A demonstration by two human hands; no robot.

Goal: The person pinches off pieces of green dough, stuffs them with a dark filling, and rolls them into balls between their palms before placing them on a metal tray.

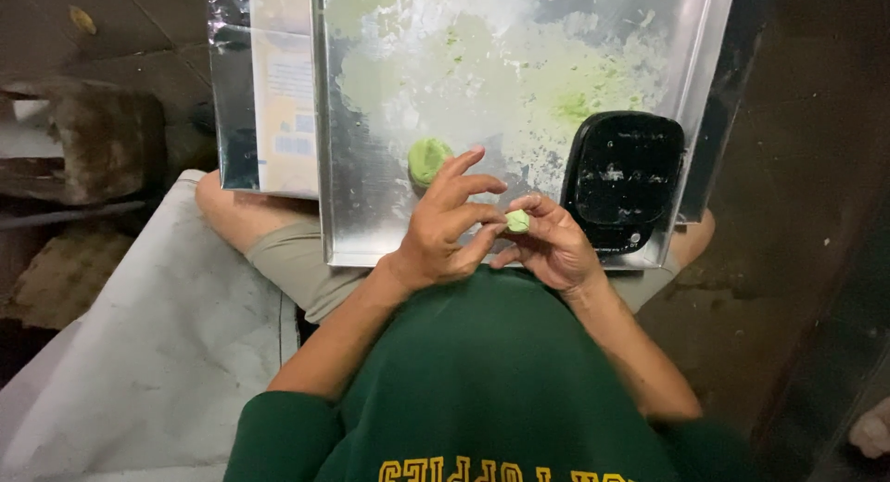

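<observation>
Sitting w/ a floured tray (pixel 371 213) on the lap, the person seems to be shaping: dough lump (pixel 428 158) lies on it, left hand (pixel 445 227) & right hand (pixel 552 241) fingers pinch a small ball (pixel 518 221) just above its near edge, needing gentle rolling.

Your left hand (pixel 443 230) and right hand (pixel 549 243) meet at the fingertips, fingers curled, forearms angled inward, elbows bent.

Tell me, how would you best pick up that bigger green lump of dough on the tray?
Probably pinch the green dough lump across its rounded sides, coming from above. It sits low and domed on the flat metal tray, and the left hand crowds its near side, so the top and far edge are freest.
</observation>
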